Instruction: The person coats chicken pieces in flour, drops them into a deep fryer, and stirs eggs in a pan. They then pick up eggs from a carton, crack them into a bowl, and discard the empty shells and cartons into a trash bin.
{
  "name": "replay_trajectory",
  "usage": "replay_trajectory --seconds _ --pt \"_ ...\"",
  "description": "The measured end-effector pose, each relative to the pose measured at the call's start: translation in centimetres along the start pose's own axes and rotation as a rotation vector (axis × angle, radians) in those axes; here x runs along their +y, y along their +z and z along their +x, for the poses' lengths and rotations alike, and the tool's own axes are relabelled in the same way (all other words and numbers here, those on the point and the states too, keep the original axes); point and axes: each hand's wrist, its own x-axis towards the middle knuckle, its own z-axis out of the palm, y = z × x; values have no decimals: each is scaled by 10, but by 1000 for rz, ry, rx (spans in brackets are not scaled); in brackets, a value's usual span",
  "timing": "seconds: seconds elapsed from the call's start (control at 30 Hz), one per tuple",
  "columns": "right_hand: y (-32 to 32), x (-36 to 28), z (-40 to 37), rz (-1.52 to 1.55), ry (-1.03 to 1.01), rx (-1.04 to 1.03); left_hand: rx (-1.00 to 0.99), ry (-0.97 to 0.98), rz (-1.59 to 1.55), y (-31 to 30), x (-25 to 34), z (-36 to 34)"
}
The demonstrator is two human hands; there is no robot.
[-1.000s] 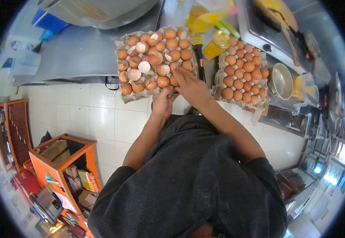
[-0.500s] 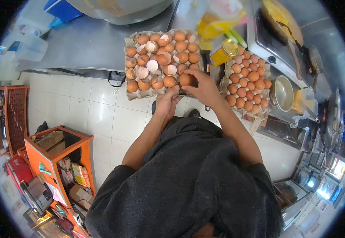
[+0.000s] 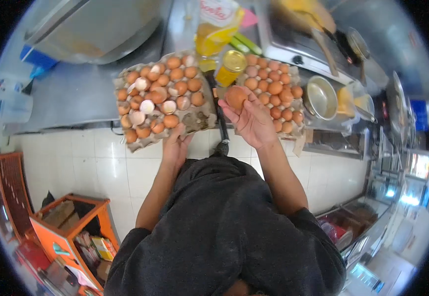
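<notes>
**Item: one brown egg, in hand.**

- Right hand (image 3: 252, 121): is turning palm-up, its grip closing around the egg (image 3: 236, 97) with the fingertips. It is holding the egg in the air above the gap between the two trays, clear of both.
- Left hand (image 3: 176, 145): is resting against the near edge of the left tray (image 3: 200, 121). Whether its grip is closing on the cardboard or only touching it cannot be told.
- Left tray: is carrying whole eggs mixed with broken shells (image 3: 147, 106), with empty cups at the near right corner.
- Right tray (image 3: 294, 133): is sitting full of whole eggs on the steel surface (image 3: 66, 93).
- Nearby: a yellow-lidded can (image 3: 233, 65) and an oil bottle (image 3: 215, 27) are standing behind the egg, and a metal bowl (image 3: 321, 97) is lying to the right.

Step in hand, as judged: one egg is being taken out and carried free of the trays. Any further handling is calling for light, even finger pressure, the shell being thin, and a steadied left tray.
</notes>
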Motion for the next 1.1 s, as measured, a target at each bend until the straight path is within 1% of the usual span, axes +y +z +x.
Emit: replay_trajectory --seconds 0.13,0.17,0.2,0.27,0.33,0.37,0.4,0.43,0.47,0.53,0.57,0.63,0.67,0.73,0.77,0.83,0.87,0.9,0.93,0.97,1.03,1.1 --pt "-21 -29 -23 -112 -99 91 -26 -39 25 -3 0 1" --pt "-20 -41 -29 -223 -139 210 -4 -32 38 -2 0 1" --pt "-32 -52 -34 -228 -160 230 19 -22 51 -2 1 0" --pt "-65 -82 -50 -213 -249 442 0 -40 54 -3 2 0" --pt "-65 -113 -66 -423 -357 648 -10 -39 50 -1 3 1" --pt "-74 -126 -72 -424 -362 654 22 -41 61 0 4 1" --pt "-87 -137 -77 -729 -376 816 55 -41 73 2 6 0" --pt "-100 -146 -80 -1037 -380 971 29 -28 62 5 6 -2" --pt "-118 -152 -83 -1035 -381 971 29 -27 65 6 7 -3" --pt "-146 -160 -83 -1489 -412 1014 57 -36 84 7 9 -4" --pt "-143 -160 -79 -1487 -415 1013 56 -33 86 6 9 -4" --pt "-137 -159 -69 -1653 -412 954 69 -47 116 4 10 -5" --pt "-135 -160 -63 -1647 -417 951 68 -41 119 3 10 -4" --pt "-130 -162 -53 -1995 -441 784 94 -83 132 0 11 -5" --pt "-123 -161 -50 -1987 -442 779 70 -99 134 1 14 -8" --pt "-108 -155 -40 -2057 -177 939 52 -113 122 4 14 -12" --pt "-136 -158 -41 -2249 -104 802 37 -122 104 1 18 -15" --pt "-165 -162 -37 -2434 -39 634 40 -119 86 -18 15 -8" --pt "-142 -157 -33 -2226 -48 771 32 -68 66 -10 19 -16" --pt "-114 -148 -34 -2014 -41 886 42 -57 42 -16 21 -16" --pt "-130 -146 -32 -2049 -47 858 84 -9 11 -26 28 -20" --pt "-148 -150 -30 -2154 2 847 23 -1 -15 -31 34 -27"
